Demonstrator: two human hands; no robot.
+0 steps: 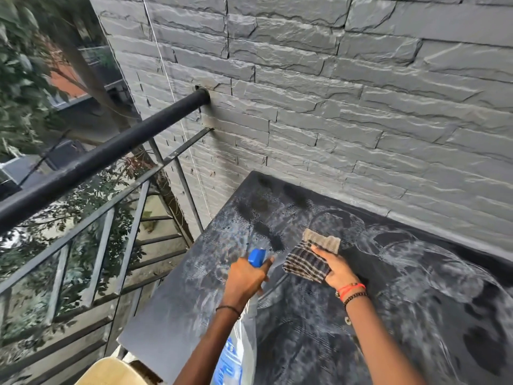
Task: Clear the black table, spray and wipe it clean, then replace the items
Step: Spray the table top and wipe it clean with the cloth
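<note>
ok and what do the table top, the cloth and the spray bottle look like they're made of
Table top: seemingly a painted or laminated board, matt black; it has a thin flat edge and shows no shine.
Cloth: woven fabric, probably cotton; it has a checked weave and soft folds.
Spray bottle: translucent plastic body with a glossy blue plastic head; light passes through the body.

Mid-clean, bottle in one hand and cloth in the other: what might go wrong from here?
1. The table is thick with grey dust and wet patches; the cloth under the right hand may just smear it.
2. The left hand holds the spray bottle near the table's edge by the open railing; mist or a slipped bottle might go over.
</note>
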